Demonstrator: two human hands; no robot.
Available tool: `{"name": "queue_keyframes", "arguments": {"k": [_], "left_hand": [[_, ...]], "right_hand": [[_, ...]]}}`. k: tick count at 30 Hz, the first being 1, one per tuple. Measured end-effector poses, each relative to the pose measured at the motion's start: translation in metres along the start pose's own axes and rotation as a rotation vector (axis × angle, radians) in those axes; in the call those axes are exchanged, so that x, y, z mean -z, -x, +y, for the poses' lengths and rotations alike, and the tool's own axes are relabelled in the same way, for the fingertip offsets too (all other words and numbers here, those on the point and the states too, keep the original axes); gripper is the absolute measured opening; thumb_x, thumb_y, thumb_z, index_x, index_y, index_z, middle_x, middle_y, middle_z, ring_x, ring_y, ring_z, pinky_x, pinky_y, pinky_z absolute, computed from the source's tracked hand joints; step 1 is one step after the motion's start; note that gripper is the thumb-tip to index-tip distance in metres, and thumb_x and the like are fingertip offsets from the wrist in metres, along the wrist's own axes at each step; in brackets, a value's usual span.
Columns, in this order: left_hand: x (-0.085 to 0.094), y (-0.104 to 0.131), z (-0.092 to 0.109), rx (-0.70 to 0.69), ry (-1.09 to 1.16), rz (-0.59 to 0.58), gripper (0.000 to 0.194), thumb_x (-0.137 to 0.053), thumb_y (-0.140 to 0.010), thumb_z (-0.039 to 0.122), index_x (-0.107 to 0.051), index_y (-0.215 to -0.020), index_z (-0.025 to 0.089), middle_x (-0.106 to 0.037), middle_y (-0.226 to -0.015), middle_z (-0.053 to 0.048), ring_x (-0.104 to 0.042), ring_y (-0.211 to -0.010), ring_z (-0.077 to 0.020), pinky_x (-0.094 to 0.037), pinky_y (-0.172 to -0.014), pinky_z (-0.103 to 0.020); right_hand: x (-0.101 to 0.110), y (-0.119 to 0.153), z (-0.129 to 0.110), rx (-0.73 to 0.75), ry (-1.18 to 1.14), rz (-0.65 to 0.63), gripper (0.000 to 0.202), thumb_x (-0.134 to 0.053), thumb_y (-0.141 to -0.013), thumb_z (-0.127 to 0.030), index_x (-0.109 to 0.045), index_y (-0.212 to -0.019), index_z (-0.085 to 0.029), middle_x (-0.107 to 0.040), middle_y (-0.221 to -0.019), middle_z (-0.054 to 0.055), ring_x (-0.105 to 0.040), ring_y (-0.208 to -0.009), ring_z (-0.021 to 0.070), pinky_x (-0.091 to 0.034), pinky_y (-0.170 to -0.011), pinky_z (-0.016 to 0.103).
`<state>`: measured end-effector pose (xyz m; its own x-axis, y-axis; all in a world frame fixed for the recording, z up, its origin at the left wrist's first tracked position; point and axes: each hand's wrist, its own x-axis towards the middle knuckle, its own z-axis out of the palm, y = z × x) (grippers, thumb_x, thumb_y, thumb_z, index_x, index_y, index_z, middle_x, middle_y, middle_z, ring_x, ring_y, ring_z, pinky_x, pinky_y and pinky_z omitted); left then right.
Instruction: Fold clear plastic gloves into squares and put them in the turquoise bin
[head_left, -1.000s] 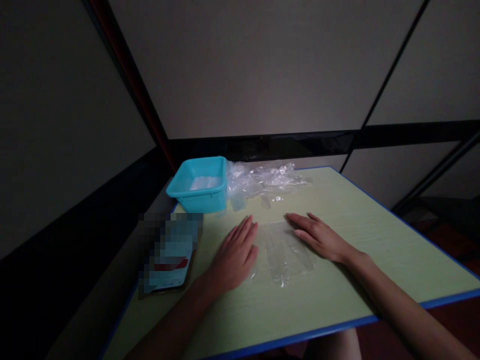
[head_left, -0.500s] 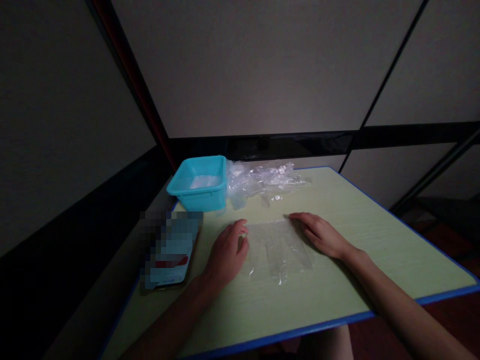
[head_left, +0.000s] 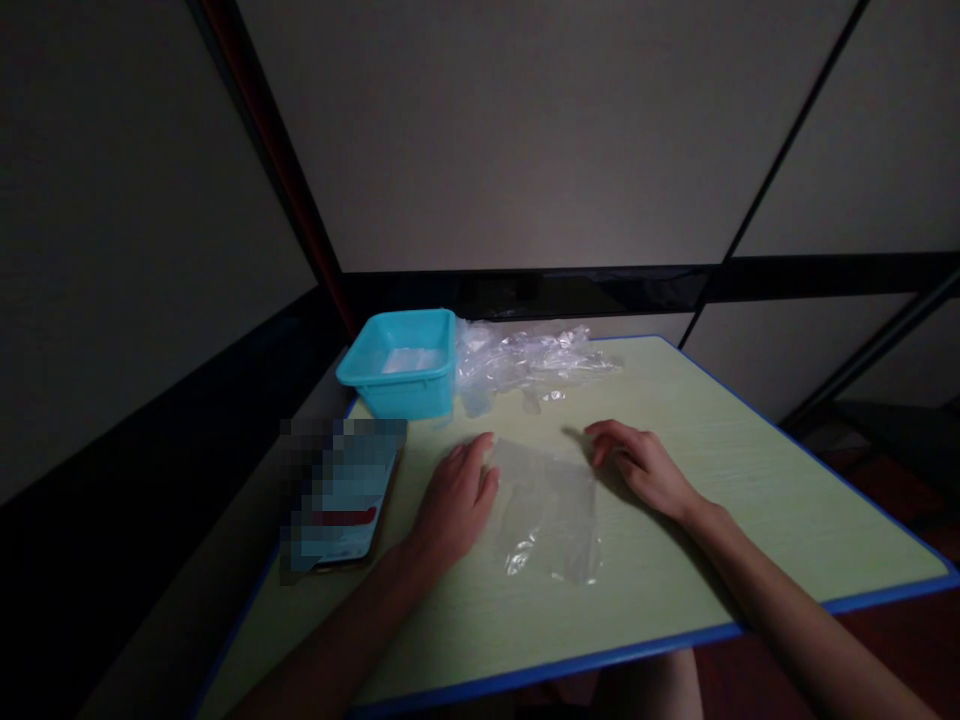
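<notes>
A clear plastic bag (head_left: 551,515) lies flat on the table between my hands, its lower edge catching the light. My left hand (head_left: 459,495) rests at the bag's left side, thumb and fingers apart, the fingertips close to its upper left corner. Whether they touch the film I cannot tell. On the other side, my right hand (head_left: 637,465) is slightly raised off the table with curved, parted fingers. Nothing is in it, and its fingertips are a little way from the bag's upper right corner.
At the back left stands a turquoise plastic basket (head_left: 397,395) with something whitish inside. Beside it lies a heap of crumpled clear plastic bags (head_left: 525,355). A phone (head_left: 352,495), partly pixelated, lies left of my left hand. The pale green table (head_left: 750,500) has a blue edge.
The bag has shifted and turned, its right side now narrower and away from my right hand. My right hand has lifted slightly and its fingers have curled. My left hand has hardly moved.
</notes>
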<state>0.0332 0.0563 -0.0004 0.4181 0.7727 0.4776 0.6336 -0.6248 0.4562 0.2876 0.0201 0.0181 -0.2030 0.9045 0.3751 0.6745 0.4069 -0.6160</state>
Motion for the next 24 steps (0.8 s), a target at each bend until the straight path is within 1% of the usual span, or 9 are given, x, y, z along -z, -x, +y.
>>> {"name": "queue_keyframes", "arguments": {"k": [2,5,9,13,16,18,19,21,24], "left_hand": [[0.000,0.000,0.000,-0.003,-0.030,0.042,0.028,-0.042,-0.079,0.013,-0.049,-0.107,0.013,-0.060,-0.103,-0.013,-0.056,-0.099,-0.0239,-0.045,-0.085,-0.040],[0.002,0.000,0.002,-0.029,-0.071,0.077,0.026,-0.044,-0.079,0.013,-0.049,-0.105,0.015,-0.061,-0.098,-0.011,-0.057,-0.095,-0.0235,-0.047,-0.082,-0.039],[0.010,-0.001,0.003,-0.070,-0.124,0.115,0.024,-0.044,-0.080,0.014,-0.049,-0.103,0.014,-0.061,-0.097,-0.011,-0.058,-0.092,-0.0238,-0.047,-0.081,-0.039],[0.023,-0.002,-0.002,-0.042,-0.143,0.146,0.022,-0.041,-0.082,0.018,-0.049,-0.103,0.014,-0.062,-0.098,-0.011,-0.059,-0.091,-0.0235,-0.047,-0.081,-0.040],[0.029,-0.001,-0.004,-0.016,-0.110,0.189,0.022,-0.041,-0.082,0.020,-0.049,-0.102,0.015,-0.063,-0.094,-0.009,-0.061,-0.087,-0.0216,-0.048,-0.079,-0.037],[0.028,0.000,-0.002,-0.005,-0.080,0.194,0.021,-0.041,-0.082,0.019,-0.049,-0.101,0.016,-0.064,-0.091,-0.008,-0.061,-0.083,-0.0196,-0.049,-0.077,-0.034],[0.027,0.001,0.000,-0.002,-0.065,0.190,0.020,-0.042,-0.081,0.017,-0.050,-0.099,0.016,-0.064,-0.089,-0.007,-0.062,-0.081,-0.0186,-0.049,-0.076,-0.032],[0.021,0.003,0.005,-0.003,-0.035,0.180,0.020,-0.042,-0.078,0.015,-0.051,-0.096,0.017,-0.064,-0.086,-0.005,-0.062,-0.078,-0.0172,-0.049,-0.074,-0.029],[0.013,0.005,0.009,-0.004,0.005,0.167,0.020,-0.042,-0.076,0.012,-0.052,-0.093,0.018,-0.064,-0.083,-0.004,-0.061,-0.077,-0.0165,-0.048,-0.072,-0.028]], "right_hand": [[0.001,0.000,-0.003,-0.044,-0.066,-0.050,0.042,-0.033,-0.060,-0.004,-0.054,-0.094,-0.015,-0.063,-0.061,-0.001,-0.060,-0.063,0.0156,-0.044,-0.067,0.030],[0.003,0.001,-0.007,0.006,-0.149,-0.152,0.039,-0.033,-0.060,-0.004,-0.056,-0.089,-0.015,-0.064,-0.057,-0.002,-0.060,-0.058,0.0144,-0.044,-0.065,0.029],[0.002,0.002,-0.013,0.119,-0.218,-0.257,0.037,-0.033,-0.059,-0.001,-0.061,-0.080,-0.016,-0.067,-0.062,0.000,-0.061,-0.066,0.0146,-0.044,-0.070,0.031],[-0.004,0.006,-0.025,0.201,-0.294,-0.386,0.039,-0.035,-0.062,0.002,-0.064,-0.081,-0.016,-0.069,-0.066,0.001,-0.062,-0.071,0.0145,-0.043,-0.076,0.034],[-0.008,0.008,-0.027,0.126,-0.373,-0.483,0.036,-0.039,-0.067,0.001,-0.064,-0.086,-0.017,-0.069,-0.065,0.000,-0.061,-0.063,0.0131,-0.047,-0.066,0.030],[-0.008,0.005,-0.024,0.105,-0.369,-0.457,0.035,-0.051,-0.072,-0.007,-0.060,-0.104,-0.018,-0.070,-0.081,0.003,-0.062,-0.075,0.0151,-0.047,-0.071,0.032],[-0.007,0.001,-0.021,0.124,-0.339,-0.432,0.044,-0.059,-0.071,-0.014,-0.054,-0.115,-0.019,-0.067,-0.096,0.005,-0.060,-0.089,0.0175,-0.045,-0.080,0.035],[-0.007,-0.009,-0.015,0.186,-0.242,-0.418,0.080,-0.074,-0.061,-0.029,-0.037,-0.132,-0.021,-0.050,-0.128,0.010,-0.043,-0.117,0.0232,-0.032,-0.098,0.042],[-0.009,-0.027,-0.009,0.216,-0.068,-0.553,0.110,-0.078,-0.051,-0.044,-0.019,-0.140,-0.021,-0.024,-0.144,0.014,-0.021,-0.130,0.0294,-0.018,-0.105,0.048]]}}
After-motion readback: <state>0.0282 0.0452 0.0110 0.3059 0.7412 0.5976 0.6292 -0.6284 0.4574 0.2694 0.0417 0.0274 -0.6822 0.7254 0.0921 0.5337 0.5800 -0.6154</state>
